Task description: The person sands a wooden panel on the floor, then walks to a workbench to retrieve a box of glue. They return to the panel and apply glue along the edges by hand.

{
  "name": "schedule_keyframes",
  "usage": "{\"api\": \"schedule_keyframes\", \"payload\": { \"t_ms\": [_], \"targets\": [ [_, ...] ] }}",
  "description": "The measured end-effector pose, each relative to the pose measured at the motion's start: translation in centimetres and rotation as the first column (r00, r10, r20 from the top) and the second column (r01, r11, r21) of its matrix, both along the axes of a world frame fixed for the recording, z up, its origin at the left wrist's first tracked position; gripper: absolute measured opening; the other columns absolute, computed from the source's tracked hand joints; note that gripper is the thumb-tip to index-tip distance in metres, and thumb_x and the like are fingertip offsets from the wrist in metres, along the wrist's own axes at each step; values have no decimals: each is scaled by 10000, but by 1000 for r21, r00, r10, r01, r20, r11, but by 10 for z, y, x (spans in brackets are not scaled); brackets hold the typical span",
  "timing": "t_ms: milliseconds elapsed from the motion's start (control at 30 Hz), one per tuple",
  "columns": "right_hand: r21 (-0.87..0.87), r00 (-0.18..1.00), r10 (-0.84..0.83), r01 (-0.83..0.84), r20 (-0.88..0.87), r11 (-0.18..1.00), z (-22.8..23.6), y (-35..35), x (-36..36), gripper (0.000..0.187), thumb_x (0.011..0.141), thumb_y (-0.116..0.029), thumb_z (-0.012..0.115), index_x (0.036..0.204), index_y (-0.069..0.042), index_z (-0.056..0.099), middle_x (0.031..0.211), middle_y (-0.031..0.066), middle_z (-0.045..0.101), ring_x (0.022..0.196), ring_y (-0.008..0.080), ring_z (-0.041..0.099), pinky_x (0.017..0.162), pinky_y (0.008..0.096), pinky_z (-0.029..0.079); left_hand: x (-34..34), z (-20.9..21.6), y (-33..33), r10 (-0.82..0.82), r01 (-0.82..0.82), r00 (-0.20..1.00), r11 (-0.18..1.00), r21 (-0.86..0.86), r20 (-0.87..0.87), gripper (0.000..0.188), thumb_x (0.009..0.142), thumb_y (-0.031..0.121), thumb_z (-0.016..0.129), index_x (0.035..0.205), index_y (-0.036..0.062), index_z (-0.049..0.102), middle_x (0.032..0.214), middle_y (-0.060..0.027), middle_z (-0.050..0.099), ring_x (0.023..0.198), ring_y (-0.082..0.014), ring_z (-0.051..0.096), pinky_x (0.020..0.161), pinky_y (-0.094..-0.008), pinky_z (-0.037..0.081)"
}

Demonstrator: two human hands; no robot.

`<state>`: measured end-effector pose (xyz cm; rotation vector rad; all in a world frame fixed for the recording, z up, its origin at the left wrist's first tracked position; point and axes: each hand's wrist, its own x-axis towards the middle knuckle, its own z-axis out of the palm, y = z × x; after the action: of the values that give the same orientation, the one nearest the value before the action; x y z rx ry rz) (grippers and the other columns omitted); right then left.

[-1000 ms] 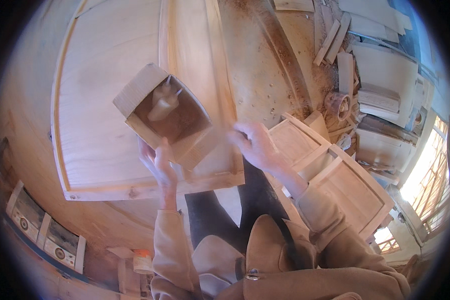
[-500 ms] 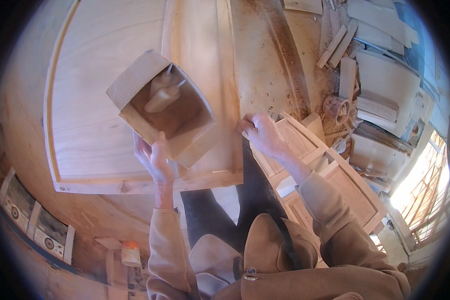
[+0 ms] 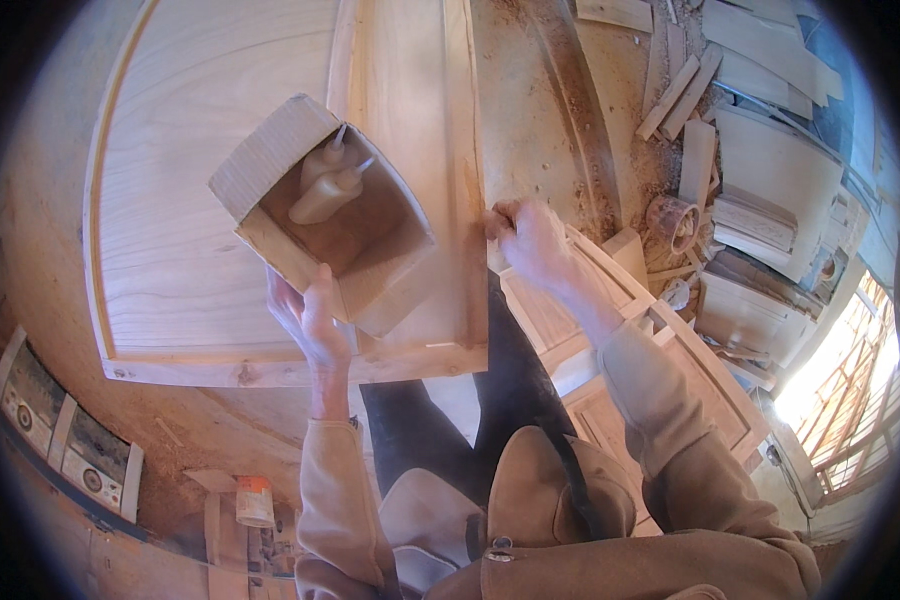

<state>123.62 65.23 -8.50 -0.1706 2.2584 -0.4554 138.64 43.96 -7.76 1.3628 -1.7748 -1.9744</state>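
We see the left hand (image 3: pixel 310 318) just left of centre, closed on the near edge of an open tan cardboard box (image 3: pixel 275 152), thumb hooked over the rim; the box shows over a broad pale wooden panel (image 3: pixel 185 265) filling the upper left, and inside we spot two whitish plastic bottles with pointed nozzles (image 3: pixel 322 198). Right of centre, the right hand (image 3: pixel 530 243) is curled shut beside the panel's edge; whether it grips anything, we can't tell.

Person in brown coat (image 3: pixel 660 560), dark trousers (image 3: pixel 511 385).
Matte cloth, long plain sleeves (image 3: pixel 660 410), broad rounded flaps (image 3: pixel 530 490), small shiny button (image 3: pixel 501 544) near, dark strap (image 3: pixel 576 480) by right flap.
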Motion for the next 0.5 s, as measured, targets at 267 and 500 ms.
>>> {"api": "schedule_keyframes", "payload": {
  "t_ms": [267, 500],
  "targets": [
    [29, 998, 56, -58, 42, 998, -1, -7, -17, 324, 870, -271, 556, 692, -7, 618, 654, 224, 575, 640, 376, 596, 601, 442, 454, 2, -1, -1, -23, 24, 999, 1000, -17, 26, 419, 864, 226, 585, 1193, -26, 523, 1201, -110, 419, 1165, -216, 369, 1022, -359, 288],
    [-72, 988, 65, -56, 138, 996, 8, -2, 3, 350, 877, -290, 555, 690, -2, 624, 652, 219, 576, 633, 374, 593, 593, 446, 451, 5, -3, 1, 18, -19, 999, 999, 26, 46, 415, 869, 240, 575, 1185, -24, 530, 1224, -113, 413, 1175, -221, 351, 1039, -361, 267]
  ]
}}
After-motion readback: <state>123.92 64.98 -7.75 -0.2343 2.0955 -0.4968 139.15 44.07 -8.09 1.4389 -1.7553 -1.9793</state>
